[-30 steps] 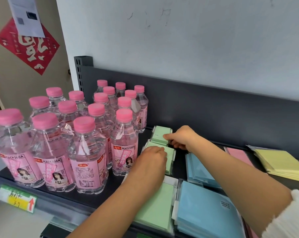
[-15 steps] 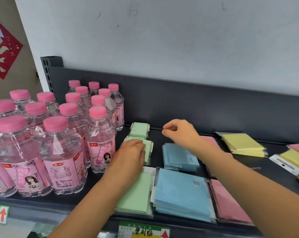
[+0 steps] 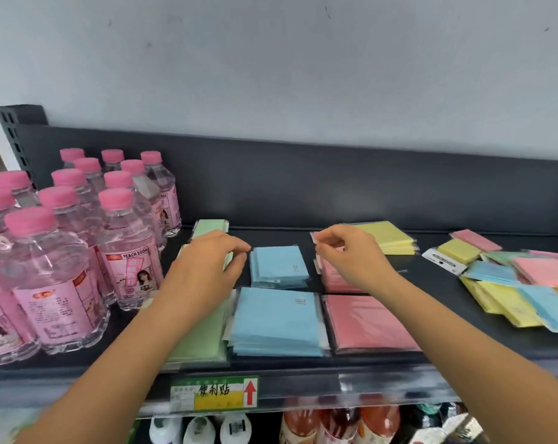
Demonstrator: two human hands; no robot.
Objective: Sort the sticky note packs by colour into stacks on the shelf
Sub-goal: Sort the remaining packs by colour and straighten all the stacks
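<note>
Sticky note packs [image 3: 277, 318] sit cellophane-wrapped on the shelf [image 3: 431, 302], stacked green, blue, pink; we note mixed colours far right. Left hand [image 3: 207, 264] grips a small green stack [image 3: 228, 263]; right hand [image 3: 348, 254] pinches a pink pack [image 3: 316, 238].

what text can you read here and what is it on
"PEACH SODA": pink label on front bottle
"便利贴" beside a red up arrow: shelf-edge tag
Print on blue packs and white hang tag: too small or blurred to read
</note>
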